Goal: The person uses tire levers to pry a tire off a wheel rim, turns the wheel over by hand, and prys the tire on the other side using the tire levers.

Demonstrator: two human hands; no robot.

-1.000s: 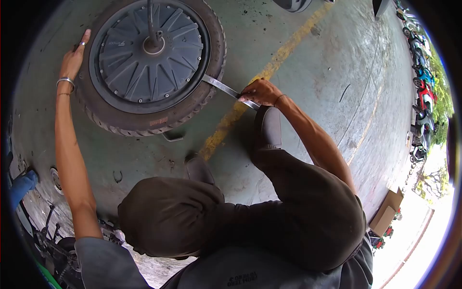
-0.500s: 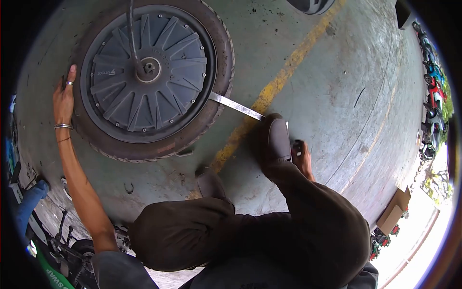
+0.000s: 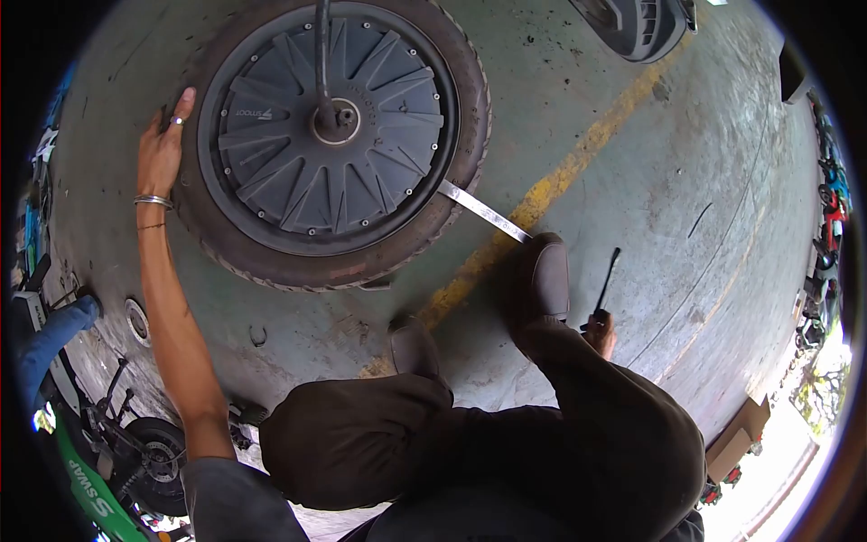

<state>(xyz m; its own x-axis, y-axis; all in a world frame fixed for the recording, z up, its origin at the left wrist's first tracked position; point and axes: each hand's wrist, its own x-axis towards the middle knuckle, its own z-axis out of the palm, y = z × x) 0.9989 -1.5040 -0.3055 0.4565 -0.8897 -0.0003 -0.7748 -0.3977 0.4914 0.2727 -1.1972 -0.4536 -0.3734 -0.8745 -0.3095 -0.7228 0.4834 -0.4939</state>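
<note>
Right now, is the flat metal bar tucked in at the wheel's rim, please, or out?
In: the metal bar crosses the tyre, and its end disappears where tyre meets rim.

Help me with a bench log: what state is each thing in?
Tyre: on its side, fitted around the wheel hub; inflation can't be told.
Wheel hub: inside the tyre, face up.
Metal bar: inner end at the rim, outer end hidden at the shoe.
Dark tool: gripped in the right hand.
Cardboard box: open.
</note>
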